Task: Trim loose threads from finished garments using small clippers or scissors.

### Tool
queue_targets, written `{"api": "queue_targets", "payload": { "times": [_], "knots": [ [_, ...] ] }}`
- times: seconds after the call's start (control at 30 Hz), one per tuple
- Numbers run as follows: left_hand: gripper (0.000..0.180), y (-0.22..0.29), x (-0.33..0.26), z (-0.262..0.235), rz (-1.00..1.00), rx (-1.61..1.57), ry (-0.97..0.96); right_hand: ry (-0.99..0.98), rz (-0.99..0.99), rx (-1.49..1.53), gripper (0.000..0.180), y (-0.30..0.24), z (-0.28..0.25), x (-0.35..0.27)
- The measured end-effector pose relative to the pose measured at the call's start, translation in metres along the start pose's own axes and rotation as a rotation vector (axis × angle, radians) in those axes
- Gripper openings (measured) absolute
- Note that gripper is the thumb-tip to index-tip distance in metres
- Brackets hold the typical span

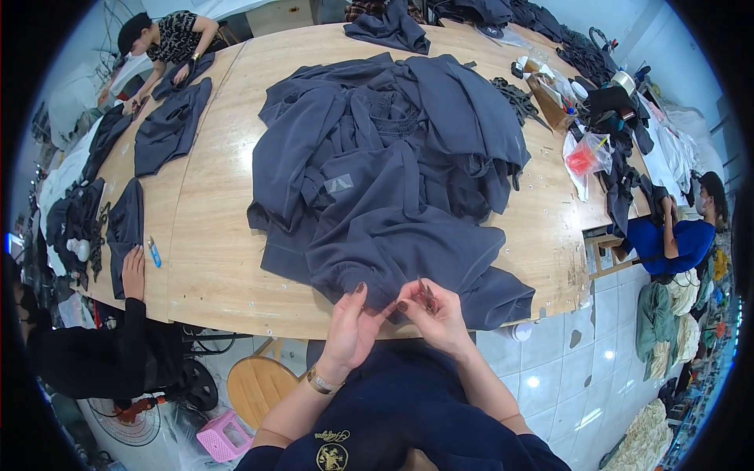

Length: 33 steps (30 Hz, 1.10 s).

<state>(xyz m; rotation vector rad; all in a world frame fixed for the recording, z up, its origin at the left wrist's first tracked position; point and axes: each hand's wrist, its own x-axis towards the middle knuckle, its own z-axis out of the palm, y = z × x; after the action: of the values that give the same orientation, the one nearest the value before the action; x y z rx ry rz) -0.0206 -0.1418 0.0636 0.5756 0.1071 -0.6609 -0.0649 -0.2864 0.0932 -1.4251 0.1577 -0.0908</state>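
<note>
Surface: wooden worktable (212,259) on a white tiled floor, its near edge against the person.
Garment: dark grey garment pile (393,180) mid-table, hem hanging at the near edge.
Left hand (351,326): fingers pinching the hem.
Right hand (436,314): closed on small thread snips (426,296), just beside the left hand.
Around: wooden stool (259,386) below; co-worker's hand (133,272) on fabric at left; red plastic bag (585,157) far right.

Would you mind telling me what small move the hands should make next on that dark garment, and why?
Probably snip at the hem: the left hand pinches the dark garment edge, and the right hand holds small snips right beside that pinch, seemingly on a loose thread too fine to see.
</note>
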Motion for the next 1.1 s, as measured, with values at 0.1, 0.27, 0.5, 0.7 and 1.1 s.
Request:
{"api": "queue_targets", "payload": {
  "times": [0.1, 0.27, 0.5, 0.7, 1.1],
  "knots": [
    [0.023, 0.005, 0.000, 0.010, 0.007, 0.034, 0.031, 0.050, -0.020, 0.103, 0.005, 0.005, -0.006, -0.001],
    [0.019, 0.008, 0.001, 0.015, 0.086, 0.089, 0.051, 0.018, 0.160, 0.260, 0.011, 0.003, -0.016, 0.002],
    [0.015, 0.009, 0.005, 0.015, 0.177, 0.119, 0.039, -0.249, 0.039, 0.177, 0.006, -0.022, -0.015, -0.010],
    [0.015, 0.011, 0.005, 0.014, 0.179, 0.086, 0.018, -0.012, 0.005, 0.056, 0.015, -0.012, -0.014, -0.003],
    [0.021, 0.015, 0.003, 0.018, 0.108, 0.103, 0.035, 0.132, -0.421, -0.828, 0.026, 0.002, -0.005, 0.013]
  ]
}}
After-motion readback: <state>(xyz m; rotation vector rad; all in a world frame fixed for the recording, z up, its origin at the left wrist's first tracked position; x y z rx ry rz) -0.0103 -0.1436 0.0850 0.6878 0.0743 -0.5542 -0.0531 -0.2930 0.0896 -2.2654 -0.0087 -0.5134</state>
